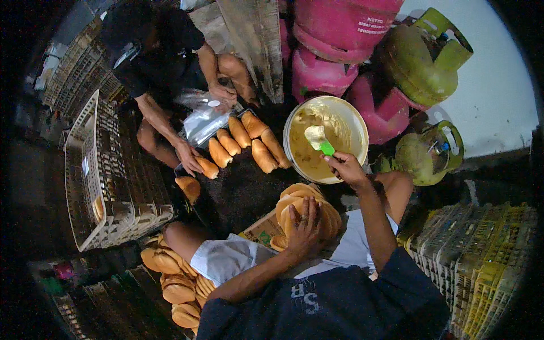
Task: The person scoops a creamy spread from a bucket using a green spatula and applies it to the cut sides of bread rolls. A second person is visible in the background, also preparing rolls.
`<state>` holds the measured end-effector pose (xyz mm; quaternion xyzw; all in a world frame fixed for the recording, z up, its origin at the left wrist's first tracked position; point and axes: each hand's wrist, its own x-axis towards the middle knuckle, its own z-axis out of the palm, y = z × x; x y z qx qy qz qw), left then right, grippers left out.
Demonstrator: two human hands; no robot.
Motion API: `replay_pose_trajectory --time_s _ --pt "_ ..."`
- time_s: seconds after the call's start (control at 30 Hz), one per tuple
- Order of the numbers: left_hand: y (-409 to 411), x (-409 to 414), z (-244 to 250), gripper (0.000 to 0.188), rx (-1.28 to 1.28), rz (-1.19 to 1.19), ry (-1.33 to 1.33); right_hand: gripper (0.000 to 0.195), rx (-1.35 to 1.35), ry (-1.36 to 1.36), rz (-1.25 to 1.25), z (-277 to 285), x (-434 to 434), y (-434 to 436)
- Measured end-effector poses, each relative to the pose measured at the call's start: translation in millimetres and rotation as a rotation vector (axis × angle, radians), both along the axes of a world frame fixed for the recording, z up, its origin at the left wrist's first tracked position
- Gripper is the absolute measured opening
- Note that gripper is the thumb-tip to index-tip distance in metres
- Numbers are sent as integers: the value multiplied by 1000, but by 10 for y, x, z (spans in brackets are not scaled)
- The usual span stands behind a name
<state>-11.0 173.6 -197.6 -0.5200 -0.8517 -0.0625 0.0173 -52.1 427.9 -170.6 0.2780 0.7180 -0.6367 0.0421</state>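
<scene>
My right hand (pixel 346 168) grips a green-handled spatula (pixel 326 147) that carries a lump of pale cream over a white bucket (pixel 363 136). Cream coats the bucket's inner wall. My left hand (pixel 306 225) lies with spread fingers on a stack of flat round bread pieces (pixel 293 193) at my lap. Beneath the stack, part of a printed cardboard box (pixel 261 227) shows. Between me and a co-worker lie several elongated bread rolls (pixel 263 156) on a dark surface. The co-worker's hand (pixel 189 157) touches one roll (pixel 207 167).
The co-worker sits opposite with clear plastic bags (pixel 206 123). Plastic crates (pixel 100 170) stand at left, more stacked crates (pixel 480 263) at right. Pink gas cylinders (pixel 327 72) and green ones (pixel 420 63) stand behind the bucket. More bread (pixel 178 289) is piled beside my left leg.
</scene>
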Motion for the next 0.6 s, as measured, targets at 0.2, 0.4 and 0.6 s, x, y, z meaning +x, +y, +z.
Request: replay_pose_trajectory --time_s 0.2,0.4,0.6 --pt "59 -755 36 76 167 176 -705 31 59 -8 40 117 107 -179" --pt "-711 -1314 401 53 1016 633 -1622 30 441 226 339 719 89 -508" --pt "-999 -1288 632 79 1433 593 -2284 36 712 546 650 989 -321 -1018"
